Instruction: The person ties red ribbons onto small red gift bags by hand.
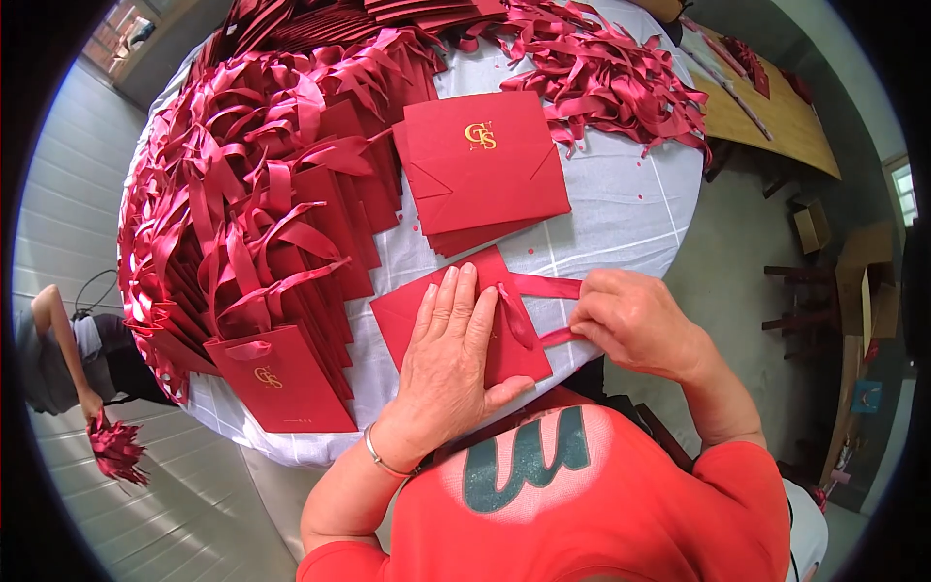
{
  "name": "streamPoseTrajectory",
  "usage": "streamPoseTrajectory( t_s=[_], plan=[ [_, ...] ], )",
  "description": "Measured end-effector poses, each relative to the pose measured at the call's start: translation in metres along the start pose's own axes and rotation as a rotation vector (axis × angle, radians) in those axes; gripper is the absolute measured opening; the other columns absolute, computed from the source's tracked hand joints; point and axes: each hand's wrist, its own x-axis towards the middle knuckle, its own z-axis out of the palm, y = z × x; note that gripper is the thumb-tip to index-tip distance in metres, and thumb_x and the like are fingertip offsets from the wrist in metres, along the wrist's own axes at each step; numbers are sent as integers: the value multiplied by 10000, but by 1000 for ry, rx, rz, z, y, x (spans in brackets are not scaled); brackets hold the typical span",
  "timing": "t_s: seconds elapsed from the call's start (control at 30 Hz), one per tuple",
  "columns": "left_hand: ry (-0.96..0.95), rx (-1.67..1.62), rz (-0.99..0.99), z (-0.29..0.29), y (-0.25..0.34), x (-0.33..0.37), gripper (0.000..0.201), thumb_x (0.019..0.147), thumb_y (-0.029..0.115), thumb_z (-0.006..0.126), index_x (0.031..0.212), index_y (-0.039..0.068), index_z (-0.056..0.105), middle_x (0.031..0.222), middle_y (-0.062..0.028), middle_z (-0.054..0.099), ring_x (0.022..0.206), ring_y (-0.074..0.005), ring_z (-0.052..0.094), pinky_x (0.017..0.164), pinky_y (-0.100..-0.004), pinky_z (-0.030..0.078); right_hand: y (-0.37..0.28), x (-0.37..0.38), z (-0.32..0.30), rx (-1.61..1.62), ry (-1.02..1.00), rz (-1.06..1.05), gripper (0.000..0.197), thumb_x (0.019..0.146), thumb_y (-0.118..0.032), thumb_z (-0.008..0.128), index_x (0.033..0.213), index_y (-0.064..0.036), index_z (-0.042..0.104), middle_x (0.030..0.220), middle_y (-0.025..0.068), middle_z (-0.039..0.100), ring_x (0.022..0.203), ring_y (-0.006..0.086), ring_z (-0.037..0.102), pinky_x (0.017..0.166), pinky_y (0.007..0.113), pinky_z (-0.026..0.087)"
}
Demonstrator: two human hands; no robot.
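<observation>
1. The flat red paper bag (pixel 427 315) lies at the near edge of the round table (pixel 621 209), right in front of the person.
2. Left hand (pixel 446 344) is spread flat on it, fingers straight and together, pinning it down and gripping nothing.
3. Right hand (pixel 630 315) is curled shut, pinching the red ribbon (pixel 548 287) that runs out from the bag's top edge.
4. Bag looks light and thin, probably creases easily, so I'd say press it flat rather than squeeze it.
5. Ribbon looks limp and slick; best grabbed near the free ends, I reckon.
6. Finished bags (pixel 281 378) are stacked to the left, loose ribbons (pixel 611 82) piled at the far side.
</observation>
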Motion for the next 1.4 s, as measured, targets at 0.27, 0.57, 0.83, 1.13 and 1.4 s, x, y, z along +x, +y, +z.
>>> streamPoseTrajectory(
  t_s=[0.27, 0.57, 0.83, 1.13, 1.4],
  plan=[
    [39, -60, 6, -5, 2, 1, 844, 783, 344, 818, 1404, -88, 444, 1510, -330, 371, 1440, -452, 343, 1205, -526, 248, -12, 26, 24, 115, 255, 57, 123, 824, -41, 731, 939, -23, 692, 849, 115, 664, 737, 292, 667, 634, 366, 535],
    [27, 120, -24, -32, 7, -6, 568, 840, 79, 720, 1341, -74, 501, 1448, -322, 452, 1378, -440, 438, 1173, -514, 313, -18, 38, 30, 213, 326, 113, 101, 862, -87, 698, 951, -42, 686, 884, 118, 654, 782, 324, 664, 662, 405, 538],
    [65, 141, -5, -36, -10, 43, 601, 817, 92, 736, 1344, -65, 494, 1374, -288, 525, 1302, -427, 495, 1133, -478, 357, 0, 55, 37, 257, 339, 102, 155, 844, -38, 690, 997, -10, 691, 916, 144, 643, 798, 322, 656, 700, 387, 537],
    [128, 44, 115, -32, -12, 58, 259, 706, 86, 797, 958, 72, 738, 1044, -83, 645, 1018, -275, 616, 889, -410, 455, 5, 57, 31, 231, 225, 153, 195, 836, -77, 696, 1024, -36, 725, 980, 134, 634, 844, 317, 658, 739, 394, 537],
    [68, -72, 198, -34, -24, 61, 132, 786, 54, 722, 916, 48, 700, 1093, -125, 645, 1012, -320, 614, 892, -423, 464, 5, 57, 29, 281, 198, 133, 166, 858, -98, 690, 1000, -20, 721, 924, 132, 649, 820, 317, 652, 733, 389, 534]
  ],
)
